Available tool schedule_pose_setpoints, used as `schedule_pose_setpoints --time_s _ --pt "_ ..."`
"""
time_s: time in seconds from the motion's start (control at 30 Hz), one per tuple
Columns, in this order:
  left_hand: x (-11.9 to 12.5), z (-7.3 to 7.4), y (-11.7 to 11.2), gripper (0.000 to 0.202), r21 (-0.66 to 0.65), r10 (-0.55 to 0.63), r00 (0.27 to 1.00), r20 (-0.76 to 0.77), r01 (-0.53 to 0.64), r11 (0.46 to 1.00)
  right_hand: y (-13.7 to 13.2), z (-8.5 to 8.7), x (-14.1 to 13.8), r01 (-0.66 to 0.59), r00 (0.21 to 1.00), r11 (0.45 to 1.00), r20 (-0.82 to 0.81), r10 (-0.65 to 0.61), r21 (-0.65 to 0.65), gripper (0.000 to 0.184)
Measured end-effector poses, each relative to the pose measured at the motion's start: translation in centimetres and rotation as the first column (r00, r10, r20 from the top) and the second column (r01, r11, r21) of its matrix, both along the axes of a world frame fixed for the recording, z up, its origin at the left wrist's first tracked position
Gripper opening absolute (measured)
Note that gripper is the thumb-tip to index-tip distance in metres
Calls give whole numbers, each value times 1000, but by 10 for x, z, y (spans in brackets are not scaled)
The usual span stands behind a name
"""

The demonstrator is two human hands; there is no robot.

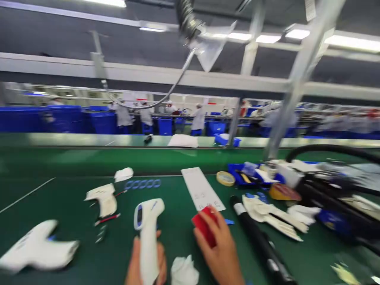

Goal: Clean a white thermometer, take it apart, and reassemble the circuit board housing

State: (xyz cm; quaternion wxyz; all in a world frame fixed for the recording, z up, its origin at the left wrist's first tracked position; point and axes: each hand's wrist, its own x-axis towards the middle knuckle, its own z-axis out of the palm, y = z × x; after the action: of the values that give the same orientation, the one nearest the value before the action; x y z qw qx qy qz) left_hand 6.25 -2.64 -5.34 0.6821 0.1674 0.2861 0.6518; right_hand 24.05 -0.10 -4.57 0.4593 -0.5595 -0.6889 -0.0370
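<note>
My left hand point(145, 263) is wrapped round the grip of a white gun-shaped thermometer point(147, 229), held upright with its small screen facing me, near the bottom middle. My right hand point(221, 247) is closed on a small red object point(204, 226) just to the right of it, above the green table point(178, 198). A crumpled white cloth point(184, 271) lies between my two hands. A long white paper sheet point(202, 189) lies just beyond the red object.
Another white thermometer point(37, 249) lies at the lower left and an opened white shell half point(102, 198) further back. A black tube point(261, 245), white gloves point(273, 215), tape rolls point(225, 178), a blue tray point(246, 174) and black hoses point(332, 186) crowd the right. Workers in white stand beyond the conveyor.
</note>
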Motion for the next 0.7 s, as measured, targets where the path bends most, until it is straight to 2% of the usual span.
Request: schedule_pose_setpoints --time_s 0.1,0.2,0.3,0.4,0.53,0.7 --pt "4 16 -5 46 16 37 999 30 -38 999 6 2 6 -30 999 1000 -10 30 6 39" --pt "13 28 -5 45 -15 89 996 19 -89 996 7 1 9 24 1000 1000 20 -23 -11 50" --pt "15 31 -7 45 -37 96 995 18 -96 995 8 -2 10 100 993 994 64 -98 -35 61" --pt "14 30 -8 46 -37 79 997 6 -79 996 10 -4 11 117 985 993 133 -112 -34 69" --pt "14 29 -9 44 -22 72 997 -29 -72 997 5 0 9 37 982 999 184 -38 14 58" --pt "15 29 -9 47 -42 70 997 -38 -72 997 -22 21 -11 -222 963 974 168 211 48 33"
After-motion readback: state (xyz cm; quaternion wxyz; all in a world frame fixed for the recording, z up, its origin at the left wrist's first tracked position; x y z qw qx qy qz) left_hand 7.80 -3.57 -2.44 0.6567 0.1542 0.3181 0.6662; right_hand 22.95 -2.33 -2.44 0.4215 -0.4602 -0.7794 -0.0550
